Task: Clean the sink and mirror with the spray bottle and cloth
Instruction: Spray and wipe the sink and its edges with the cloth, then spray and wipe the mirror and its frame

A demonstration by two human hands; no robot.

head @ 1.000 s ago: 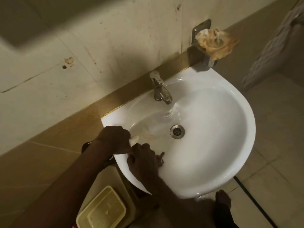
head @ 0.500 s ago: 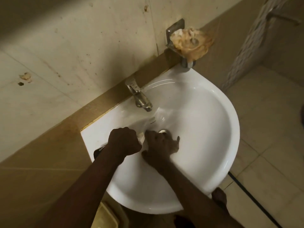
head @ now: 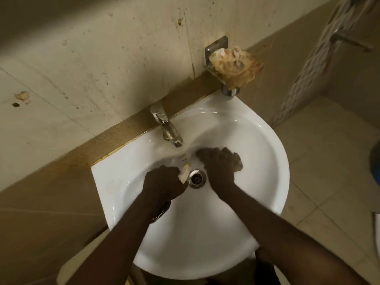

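The white sink (head: 284, 177) is fixed to a tiled wall, with its drain (head: 197, 178) in the middle of the basin. My left hand (head: 164, 182) is curled into a fist just left of the drain and grips a small pale yellowish object (head: 184, 173) that sticks out toward the drain; I cannot tell what it is. My right hand (head: 218, 167) lies on the basin wall right of the drain, below the tap, its fingers curled over a dark cloth (head: 236, 160). No mirror or whole spray bottle shows.
A chrome tap (head: 167, 130) stands at the sink's back edge. A metal wall holder with a crumpled brownish wad (head: 234, 66) hangs above the sink's far corner. A patterned curtain (head: 320, 58) hangs at the right, over the tiled floor (head: 329, 182).
My right hand has slid with the dark cloth from the basin's left rim, past the drain, to its right side. My left hand has moved inward to the drain. The view has shifted.
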